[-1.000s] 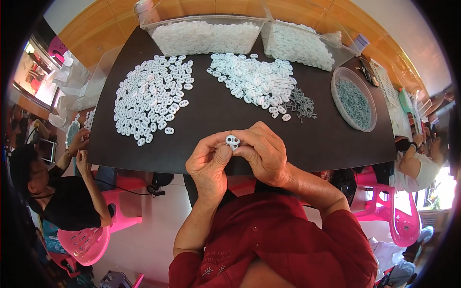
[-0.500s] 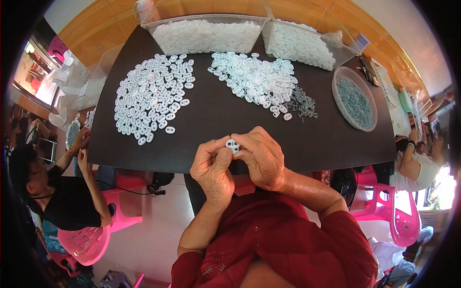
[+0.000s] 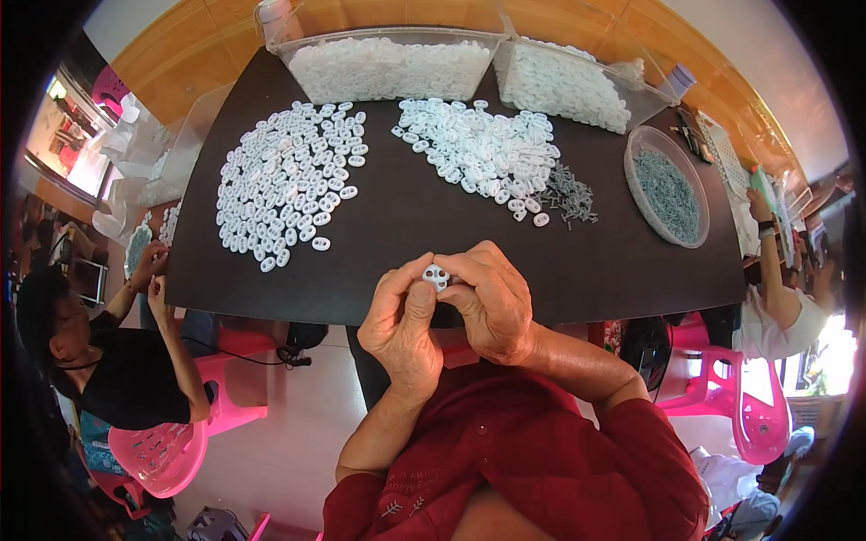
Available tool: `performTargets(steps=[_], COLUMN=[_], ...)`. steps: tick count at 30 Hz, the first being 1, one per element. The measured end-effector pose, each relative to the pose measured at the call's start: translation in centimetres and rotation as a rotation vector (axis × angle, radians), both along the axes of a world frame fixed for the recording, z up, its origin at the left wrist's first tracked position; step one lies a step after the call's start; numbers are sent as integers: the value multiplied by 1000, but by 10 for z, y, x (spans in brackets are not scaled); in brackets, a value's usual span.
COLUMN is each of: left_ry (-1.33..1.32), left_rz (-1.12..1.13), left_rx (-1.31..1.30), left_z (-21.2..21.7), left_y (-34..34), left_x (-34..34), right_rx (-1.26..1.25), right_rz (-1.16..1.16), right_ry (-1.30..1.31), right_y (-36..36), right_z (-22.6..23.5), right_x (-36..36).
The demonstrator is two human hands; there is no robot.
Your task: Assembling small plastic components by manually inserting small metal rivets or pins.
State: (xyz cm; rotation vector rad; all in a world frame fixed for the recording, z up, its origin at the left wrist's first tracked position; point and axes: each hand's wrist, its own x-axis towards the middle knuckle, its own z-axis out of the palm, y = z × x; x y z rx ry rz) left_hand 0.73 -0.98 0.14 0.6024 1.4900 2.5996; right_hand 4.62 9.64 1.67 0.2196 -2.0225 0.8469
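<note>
Between the fingertips of both hands is a small white plastic piece with several holes (image 3: 437,276), held just above the table's near edge. My left hand (image 3: 402,316) pinches its left side with thumb and fingers. My right hand (image 3: 492,302) grips the right side in the same way, its fingers hiding part of the piece. Beyond my hands lies a heap of white oval two-hole pieces (image 3: 487,149), with a small pile of grey pins (image 3: 570,194) at its right edge. Farther left, more white oval pieces (image 3: 284,185) are spread out in a wide patch.
Two clear bins, the left bin (image 3: 388,68) and the right bin (image 3: 564,86), stand at the back full of white pieces. A round tub (image 3: 667,185) of grey pins sits at the right of the dark table (image 3: 379,225). People sit at both sides on pink chairs.
The white piece has turned slightly between my fingers; both hands stay nearly in place. At the far right, another person's arm has lifted toward a green item.
</note>
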Motion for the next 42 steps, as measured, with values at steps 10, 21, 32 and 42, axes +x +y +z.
performTargets(steps=[10,21,32,42], left_ry=[74,52,48,26], left_rz=[25,37,16,37], left_rx=[14,-27,-21,-7], left_z=[-5,-7,-8,-8], left_y=[4,3,1,2], left_x=[0,-1,0,4], right_rx=[4,-53,-46,-32], right_rz=[-17,-42,-43,-62], right_ry=[39,-34,-33,-3], right_y=[-2,-7,-9,-10], right_z=[-7,-8,-9,-12], right_x=[-1,0,2,1])
